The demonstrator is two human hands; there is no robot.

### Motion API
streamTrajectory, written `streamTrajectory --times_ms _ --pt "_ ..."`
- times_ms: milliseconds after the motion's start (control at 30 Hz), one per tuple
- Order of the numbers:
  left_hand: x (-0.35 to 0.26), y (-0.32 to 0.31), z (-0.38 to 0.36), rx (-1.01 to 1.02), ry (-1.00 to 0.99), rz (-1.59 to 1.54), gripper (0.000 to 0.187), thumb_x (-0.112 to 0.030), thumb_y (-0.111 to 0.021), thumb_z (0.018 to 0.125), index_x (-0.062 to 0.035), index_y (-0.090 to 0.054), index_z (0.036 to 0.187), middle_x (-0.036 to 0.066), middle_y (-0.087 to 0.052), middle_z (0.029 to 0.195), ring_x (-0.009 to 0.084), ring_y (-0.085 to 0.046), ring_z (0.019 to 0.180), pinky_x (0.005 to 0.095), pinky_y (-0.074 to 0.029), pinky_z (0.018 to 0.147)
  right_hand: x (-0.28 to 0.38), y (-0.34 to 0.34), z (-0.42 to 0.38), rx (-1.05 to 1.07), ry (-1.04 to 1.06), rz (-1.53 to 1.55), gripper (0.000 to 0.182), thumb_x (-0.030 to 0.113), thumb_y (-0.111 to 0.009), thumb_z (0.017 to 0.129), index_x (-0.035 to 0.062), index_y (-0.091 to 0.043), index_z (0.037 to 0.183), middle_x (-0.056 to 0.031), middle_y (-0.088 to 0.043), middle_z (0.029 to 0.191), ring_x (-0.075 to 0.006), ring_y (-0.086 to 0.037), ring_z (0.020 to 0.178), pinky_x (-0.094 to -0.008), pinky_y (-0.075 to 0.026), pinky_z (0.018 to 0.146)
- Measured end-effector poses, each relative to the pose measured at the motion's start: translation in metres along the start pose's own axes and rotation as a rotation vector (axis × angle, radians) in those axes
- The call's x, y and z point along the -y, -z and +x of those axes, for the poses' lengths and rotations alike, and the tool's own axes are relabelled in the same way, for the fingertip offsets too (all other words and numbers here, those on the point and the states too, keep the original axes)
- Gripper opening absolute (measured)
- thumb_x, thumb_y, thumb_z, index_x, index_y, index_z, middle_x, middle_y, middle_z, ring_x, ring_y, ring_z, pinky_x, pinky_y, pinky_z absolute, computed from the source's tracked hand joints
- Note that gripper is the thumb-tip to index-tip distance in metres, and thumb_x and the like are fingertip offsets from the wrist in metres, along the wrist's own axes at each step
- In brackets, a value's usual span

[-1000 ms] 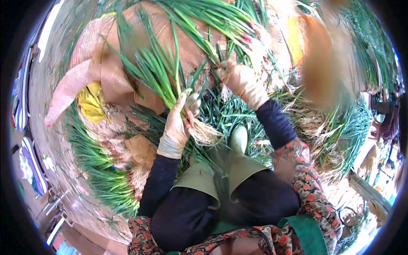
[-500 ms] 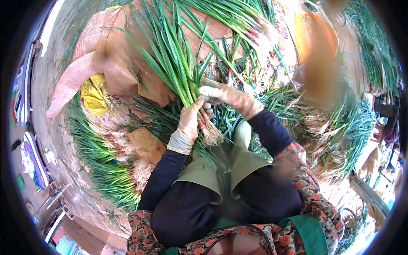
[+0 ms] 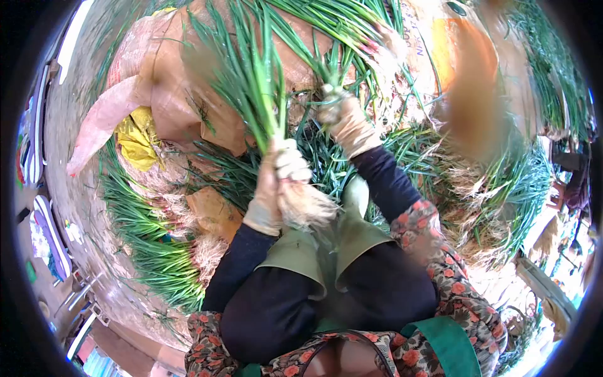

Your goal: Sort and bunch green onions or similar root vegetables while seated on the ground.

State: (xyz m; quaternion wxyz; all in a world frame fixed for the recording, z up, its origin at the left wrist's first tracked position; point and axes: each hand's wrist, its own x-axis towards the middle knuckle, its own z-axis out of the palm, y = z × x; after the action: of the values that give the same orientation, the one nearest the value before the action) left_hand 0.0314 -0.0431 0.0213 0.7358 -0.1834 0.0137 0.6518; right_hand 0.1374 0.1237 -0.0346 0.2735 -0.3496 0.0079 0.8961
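Left hand (image 3: 279, 174): grip wrapped round spring onions (image 3: 267, 107) above roots (image 3: 308, 204). Right hand (image 3: 342, 116) curled at green stalks (image 3: 333, 68), hold unclear. Slack left grip could shed some.

Gloved hands (image 3: 347, 118): two, centre
Onion bunches (image 3: 267, 113) in left hand (image 3: 281, 164): one
Boots (image 3: 361, 248): two, lower centre
Yellow bags (image 3: 137, 143): one, left
Loose onions (image 3: 173, 264): too many to count

The gloved left hand (image 3: 287, 162) is held closed, left of the right boot (image 3: 357, 196), its forearm (image 3: 239, 261) angled forward. The gloved right hand (image 3: 342, 113) is extended beyond that boot, its fingers (image 3: 328, 114) curled, though their tips are blurred. Both knees (image 3: 273, 308) are bent.
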Motion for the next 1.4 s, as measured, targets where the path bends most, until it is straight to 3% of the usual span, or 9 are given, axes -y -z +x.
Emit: streamTrajectory --times_ms 100,233,300,433,767,900,1233,1300,1400 --pt "-0.014 -0.061 -0.022 0.241 -0.082 -0.216 0.024 -0.03 -0.047 0.093 -0.0078 -0.051 0.101 -0.006 -0.041 0.057 0.0069 -0.042 0.046 0.0229 -0.037 0.049 0.018 0.027 -0.002 0.17 0.137 -1.11 0.018 0.019 -0.044 0.091 0.0077 -0.057 0.085 0.0039 -0.043 0.061 -0.0106 -0.04 0.049 -0.0255 -0.032 0.043" --pt "-0.035 -0.082 -0.013 0.326 -0.14 -0.041 0.024 -0.024 -0.044 0.094 -0.0072 -0.05 0.109 -0.001 -0.053 0.075 0.0081 -0.048 0.055 0.0243 -0.042 0.055 -0.063 0.068 -0.047 1.578 0.275 -2.44 0.02 0.016 -0.048 0.087 0.0104 -0.061 0.102 -0.0096 -0.06 0.087 -0.0246 -0.058 0.081 -0.0333 -0.048 0.075" --pt "-0.036 -0.066 -0.008 0.122 -0.139 -0.044 0.024 -0.016 -0.052 0.09 -0.0106 -0.049 0.113 -0.002 -0.052 0.078 0.0074 -0.047 0.057 0.0262 -0.041 0.056 -0.036 0.025 -0.09 0.455 -0.173 -2.305 0.023 0.02 -0.05 0.087 0.0102 -0.059 0.106 -0.0099 -0.061 0.099 -0.023 -0.058 0.091 -0.0314 -0.047 0.079" --pt "-0.024 -0.006 -0.004 -0.144 -0.095 0.247 0.042 -0.024 -0.058 0.087 -0.0104 -0.044 0.124 -0.003 -0.05 0.07 0.0081 -0.047 0.057 0.0265 -0.042 0.055 0.025 -0.001 -0.086 -0.333 0.729 -1.92 0.021 0.026 -0.056 0.086 0.0069 -0.06 0.093 -0.014 -0.063 0.076 -0.0247 -0.063 0.07 -0.0352 -0.049 0.062" --pt "0.002 0.013 0.001 -0.623 -0.231 0.866 0.017 -0.022 -0.058 0.086 -0.0052 -0.059 0.087 0.009 -0.063 0.076 0.011 -0.05 0.046 0.0202 -0.036 0.035 -0.033 0.004 -0.099 0.578 0.494 -2.044 0.02 0.011 -0.052 0.081 0.0058 -0.058 0.099 -0.0139 -0.062 0.081 -0.0259 -0.062 0.075 -0.0352 -0.05 0.067" --pt "0.004 0.014 0.003 -0.63 -0.163 0.768 0.013 -0.02 -0.056 0.087 -0.0061 -0.056 0.087 0.007 -0.06 0.071 0.0099 -0.049 0.045 0.0212 -0.036 0.035 -0.025 0.003 -0.057 0.223 0.291 -1.225 0.027 0.028 -0.057 0.089 0.0023 -0.057 0.096 -0.0031 -0.058 0.073 -0.0142 -0.056 0.066 -0.0264 -0.048 0.062" --pt "0.006 -0.021 0.001 -0.104 -0.258 0.684 0.012 -0.02 -0.053 0.09 -0.008 -0.049 0.088 0.003 -0.051 0.067 0.0124 -0.049 0.056 0.0301 -0.047 0.062 -0.011 0.033 -0.022 0.295 -0.098 -1.648 0.019 0.015 -0.05 0.089 0.0046 -0.056 0.104 -0.0138 -0.062 0.09 -0.021 -0.061 0.071 -0.0301 -0.05 0.061" --pt "0.004 -0.036 0.005 -0.16 -0.377 0.441 0.014 -0.022 -0.054 0.09 -0.0087 -0.05 0.093 0.001 -0.051 0.071 0.0105 -0.048 0.057 0.03 -0.046 0.061 0.005 0.033 -0.024 1.058 1.04 -2.342 0.021 0.012 -0.051 0.086 0.0061 -0.059 0.104 -0.014 -0.061 0.101 -0.025 -0.062 0.085 -0.0318 -0.051 0.074" --pt "-0.017 -0.027 0.008 -0.189 -0.313 0.33 0.023 -0.023 -0.056 0.088 -0.0081 -0.049 0.105 -0.004 -0.045 0.067 0.007 -0.047 0.056 0.0286 -0.046 0.062 0.067 -0.026 -0.028 -0.075 0.985 -2.019 0.025 0.019 -0.057 0.078 0.0061 -0.061 0.099 -0.0149 -0.063 0.076 -0.0277 -0.063 0.079 -0.0361 -0.049 0.071"
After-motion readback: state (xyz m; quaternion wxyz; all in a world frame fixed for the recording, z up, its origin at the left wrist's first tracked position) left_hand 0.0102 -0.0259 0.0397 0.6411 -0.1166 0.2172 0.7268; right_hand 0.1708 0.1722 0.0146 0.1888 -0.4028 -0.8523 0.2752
